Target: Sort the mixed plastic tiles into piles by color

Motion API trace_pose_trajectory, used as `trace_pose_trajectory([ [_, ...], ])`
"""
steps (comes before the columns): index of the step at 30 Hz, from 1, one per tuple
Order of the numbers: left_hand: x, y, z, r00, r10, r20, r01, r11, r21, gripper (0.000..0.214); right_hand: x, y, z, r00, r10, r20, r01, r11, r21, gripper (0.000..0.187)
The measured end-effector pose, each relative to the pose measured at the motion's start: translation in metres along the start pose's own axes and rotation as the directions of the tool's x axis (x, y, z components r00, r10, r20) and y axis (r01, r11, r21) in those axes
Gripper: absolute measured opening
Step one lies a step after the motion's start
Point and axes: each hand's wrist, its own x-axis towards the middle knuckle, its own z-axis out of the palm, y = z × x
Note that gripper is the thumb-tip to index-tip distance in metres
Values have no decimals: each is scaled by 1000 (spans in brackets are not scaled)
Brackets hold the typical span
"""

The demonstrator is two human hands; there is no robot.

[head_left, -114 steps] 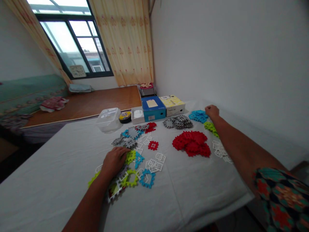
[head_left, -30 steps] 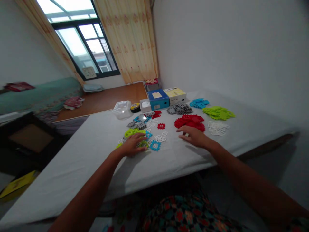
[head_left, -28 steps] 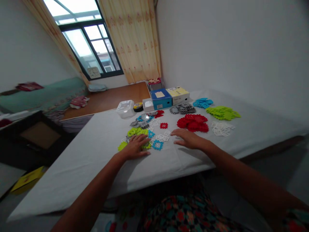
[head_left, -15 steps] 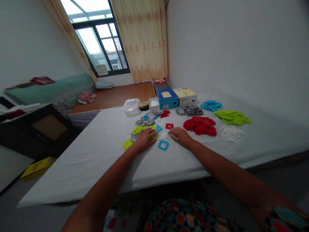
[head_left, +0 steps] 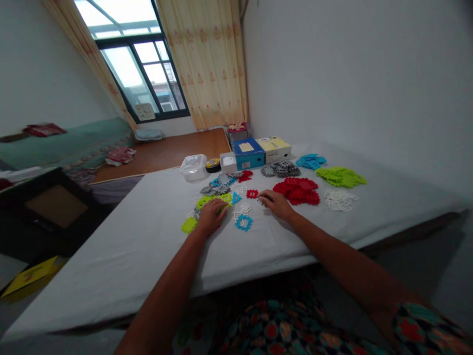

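My left hand rests beside and partly over lime-green toothed plastic pieces in a mixed pile, its thumb apart from the fingers. My right hand is closed in a pinch on a small white plastic piece, mostly hidden by the fingers. Just left of its fingertips lies a red square toothed piece. Between the hands lie a blue toothed ring, a blue triangular piece and white square frames.
To the right are heaps of red, grey, blue, lime-green and white pieces. Along the far edge stand a clear plastic box, a round black-and-yellow container, a blue box and a yellow box.
The view has swung slightly right. My right hand has moved away from the white frames, with a small white piece now at its fingertips. My left hand has shifted slightly left off the pieces.
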Motion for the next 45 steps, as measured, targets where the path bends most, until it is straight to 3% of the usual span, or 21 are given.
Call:
trace_pose_trajectory([
  [3,0,-3,1,1000,6,1,-6,1000,-6,36,-19,11,-48,968,79,-238,-76,997,22,30],
  [6,1,-8,3,1000,28,9,-28,1000,-4,37,-48,45,-108,811,234,-537,-238,969,62,36],
  [8,2,-10,5,999,49,22,-49,999,-1,38,-68,72,-142,720,354,-596,-365,925,108,38],
  [9,2,-11,5,998,56,28,-56,998,-1,38,-76,84,-156,704,395,-590,-411,904,115,38],
  [13,3,-13,7,998,60,34,-60,998,4,38,-92,111,-186,728,398,-558,-493,870,-24,38],
  [17,3,-11,6,998,51,27,-52,998,21,38,-89,115,-200,653,339,-678,-564,815,-134,43],
  [19,2,-11,6,998,52,29,-52,998,19,38,-87,116,-206,655,302,-692,-561,809,-177,40],
  [23,2,-15,8,998,51,30,-51,999,17,38,-84,115,-211,721,172,-671,-521,773,-362,31],
  [26,2,-16,9,998,50,34,-51,998,24,39,-77,107,-200,768,83,-635,-484,724,-490,30],
  [29,3,-14,8,998,54,45,-55,998,22,39,-64,97,-173,886,7,-463,-311,750,-583,34],
  [32,3,-11,6,997,58,44,-59,998,18,38,-45,93,-146,969,3,-249,-156,784,-600,57],
  [35,3,-10,6,997,57,43,-58,998,24,38,-24,98,-133,975,93,-202,-197,784,-589,72],
  [41,3,-10,6,996,64,59,-65,998,10,38,4,114,-128,910,237,-340,-400,716,-572,52],
  [45,2,-11,7,996,66,56,-66,998,3,39,5,120,-118,890,293,-348,-451,673,-586,46],
])
